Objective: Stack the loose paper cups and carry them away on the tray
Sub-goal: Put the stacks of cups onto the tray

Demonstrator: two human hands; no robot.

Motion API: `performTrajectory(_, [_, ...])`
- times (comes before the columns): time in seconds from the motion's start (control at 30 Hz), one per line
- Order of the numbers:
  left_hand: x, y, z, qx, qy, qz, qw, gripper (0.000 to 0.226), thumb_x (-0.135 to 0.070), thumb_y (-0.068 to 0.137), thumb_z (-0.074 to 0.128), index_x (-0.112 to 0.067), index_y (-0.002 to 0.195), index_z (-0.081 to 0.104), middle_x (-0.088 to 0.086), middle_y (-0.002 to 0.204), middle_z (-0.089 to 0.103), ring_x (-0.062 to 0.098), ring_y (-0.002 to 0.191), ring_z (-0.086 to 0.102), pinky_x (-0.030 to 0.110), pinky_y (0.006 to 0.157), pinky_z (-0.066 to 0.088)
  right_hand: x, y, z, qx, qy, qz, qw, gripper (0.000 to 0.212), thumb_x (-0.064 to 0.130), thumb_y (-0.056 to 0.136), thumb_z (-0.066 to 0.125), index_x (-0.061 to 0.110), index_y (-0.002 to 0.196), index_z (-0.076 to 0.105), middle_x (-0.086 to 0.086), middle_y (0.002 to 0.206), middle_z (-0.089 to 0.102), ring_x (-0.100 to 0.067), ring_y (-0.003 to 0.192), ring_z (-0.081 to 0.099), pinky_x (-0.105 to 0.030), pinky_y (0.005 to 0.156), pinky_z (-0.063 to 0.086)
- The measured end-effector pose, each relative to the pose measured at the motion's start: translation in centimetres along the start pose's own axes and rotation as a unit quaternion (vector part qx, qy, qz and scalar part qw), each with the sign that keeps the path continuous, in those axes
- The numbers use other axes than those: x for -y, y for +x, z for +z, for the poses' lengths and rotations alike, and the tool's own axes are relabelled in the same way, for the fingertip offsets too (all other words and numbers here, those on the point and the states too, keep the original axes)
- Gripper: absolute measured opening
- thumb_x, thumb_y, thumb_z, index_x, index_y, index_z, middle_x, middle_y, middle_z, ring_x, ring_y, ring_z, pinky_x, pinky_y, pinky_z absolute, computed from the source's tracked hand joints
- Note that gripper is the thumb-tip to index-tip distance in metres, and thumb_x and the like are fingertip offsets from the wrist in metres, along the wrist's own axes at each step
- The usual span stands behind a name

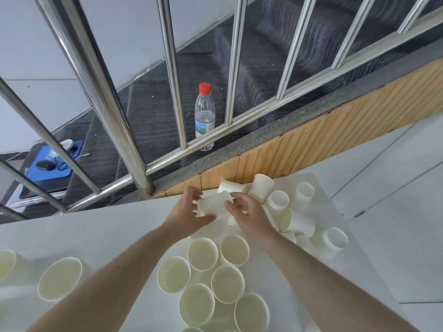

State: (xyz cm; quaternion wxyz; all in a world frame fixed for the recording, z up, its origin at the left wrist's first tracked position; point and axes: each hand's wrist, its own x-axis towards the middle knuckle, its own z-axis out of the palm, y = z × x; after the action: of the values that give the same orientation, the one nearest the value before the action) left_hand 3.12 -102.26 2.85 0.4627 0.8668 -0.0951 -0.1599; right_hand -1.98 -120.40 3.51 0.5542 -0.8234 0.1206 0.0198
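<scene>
Your left hand [189, 213] has its fingers [195, 195] curled over the far side of a paper cup [214, 206] lying on its side, thumb stretched under it, so the cup is gripped at its left end. Your right hand [249, 215] meets the same cup from the other end, fingers [231, 208] bent and pinching its right part; whether a second cup sits nested inside, you cannot tell. The held cup hangs just above the white counter [96, 236].

Take that cup as your landmark. Just right of it and beyond it lies a heap of tipped-over cups [278, 200], some touching each other, some with their mouths facing you. Nearer to you than the held cup, a cluster of upright cups [211, 276] stands rim to rim, mouths open upward. Well to the left of that cluster, one more upright cup [60, 277] stands alone, with another cut by the left edge.

Beyond the held cup runs a wooden edge, then a steel railing [100, 92]. Behind the rail, far of the cup, a clear water bottle [204, 116] with a red cap stands upright on dark metal flooring.
</scene>
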Motion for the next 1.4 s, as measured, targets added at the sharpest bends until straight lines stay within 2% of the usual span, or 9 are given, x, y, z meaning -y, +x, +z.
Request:
performTrajectory(0.13, [0.2,-0.5,0.9,0.04,0.103,0.051,0.993,0.083,-0.032,0.072,0.081,-0.03,0.137,0.03,-0.011,0.118,0.047,0.008,0.11,0.05,0.028,0.094,0.046,-0.3,0.3,0.2,0.02,-0.019,-0.082,0.996,0.008,0.017,0.09,0.065,0.013,0.094,0.071,0.014,0.078,0.067,0.001,0.075,0.061,-0.016,0.072,0.045])
performTrajectory(0.23, [0.2,-0.4,1.4,0.046,0.181,0.106,0.977,0.089,-0.036,0.075,0.076,-0.037,0.146,0.021,-0.019,0.131,0.036,0.007,0.112,0.05,0.028,0.091,0.047,-0.2,-0.2,0.1,0.088,-0.104,-0.138,0.981,0.018,0.016,0.091,0.063,0.012,0.104,0.074,0.01,0.094,0.072,0.0,0.089,0.064,-0.014,0.082,0.048])
performTrajectory(0.3, [0.2,-0.4,1.7,0.039,0.213,0.137,0.967,0.074,-0.039,0.077,0.072,-0.036,0.141,0.034,-0.017,0.136,0.039,0.011,0.111,0.054,0.024,0.085,0.044,-0.5,-0.5,0.1,0.131,-0.147,-0.155,0.968,0.022,0.016,0.09,0.06,0.013,0.107,0.073,0.006,0.105,0.072,-0.001,0.099,0.062,-0.014,0.09,0.047])
performTrajectory(0.4, [0.5,-0.5,2.0,0.022,0.259,0.11,0.959,0.058,-0.04,0.079,0.07,-0.029,0.131,0.046,-0.015,0.133,0.04,0.012,0.11,0.055,0.021,0.08,0.04,-1.3,-0.4,-0.3,0.078,-0.144,-0.143,0.976,0.025,0.019,0.088,0.057,0.019,0.108,0.072,0.01,0.11,0.069,0.001,0.107,0.057,-0.02,0.096,0.046])
performTrajectory(0.5, [0.9,-0.5,2.2,0.004,0.272,0.051,0.961,0.069,-0.036,0.078,0.071,-0.029,0.135,0.033,-0.009,0.134,0.04,0.016,0.107,0.056,0.023,0.08,0.045,-2.6,0.7,-1.3,-0.002,-0.249,-0.113,0.962,0.037,0.021,0.089,0.057,0.017,0.126,0.06,0.005,0.127,0.058,-0.01,0.122,0.048,-0.028,0.102,0.042])
performTrajectory(0.7, [1.1,-0.2,1.9,0.043,0.299,0.004,0.953,0.089,-0.043,0.076,0.071,-0.033,0.146,0.018,-0.003,0.138,0.037,0.022,0.121,0.047,0.034,0.108,0.031,-3.7,2.1,-1.6,0.041,-0.371,-0.06,0.926,0.053,0.029,0.089,0.059,0.016,0.137,0.041,0.001,0.142,0.036,-0.019,0.134,0.03,-0.029,0.103,0.039])
performTrajectory(1.03, [0.3,0.9,1.8,0.047,0.289,0.033,0.956,0.073,-0.058,0.082,0.06,-0.034,0.143,0.028,-0.007,0.143,0.038,0.017,0.128,0.043,0.036,0.113,0.024,-4.0,2.9,-1.7,0.054,-0.392,-0.018,0.918,0.081,0.042,0.082,0.065,0.023,0.147,0.02,-0.003,0.139,0.032,-0.023,0.13,0.039,-0.035,0.089,0.047])
performTrajectory(1.2, [-1.1,2.2,2.4,0.042,0.303,0.047,0.951,0.058,-0.047,0.091,0.053,-0.032,0.143,0.031,-0.007,0.144,0.036,0.018,0.129,0.043,0.035,0.112,0.024,-4.0,3.2,-1.4,0.052,-0.398,-0.017,0.916,0.059,0.043,0.086,0.06,0.019,0.135,0.038,-0.002,0.136,0.034,-0.021,0.122,0.046,-0.033,0.087,0.048])
performTrajectory(1.4, [-1.7,4.0,3.6,0.057,0.281,0.071,0.955,0.043,-0.023,0.098,0.039,-0.032,0.14,0.04,-0.002,0.147,0.032,0.02,0.134,0.037,0.037,0.112,0.027,-3.7,2.7,-2.2,0.05,-0.38,-0.055,0.922,0.022,0.042,0.087,0.058,0.024,0.088,0.046,0.008,0.099,0.049,-0.015,0.089,0.053,-0.027,0.071,0.041])
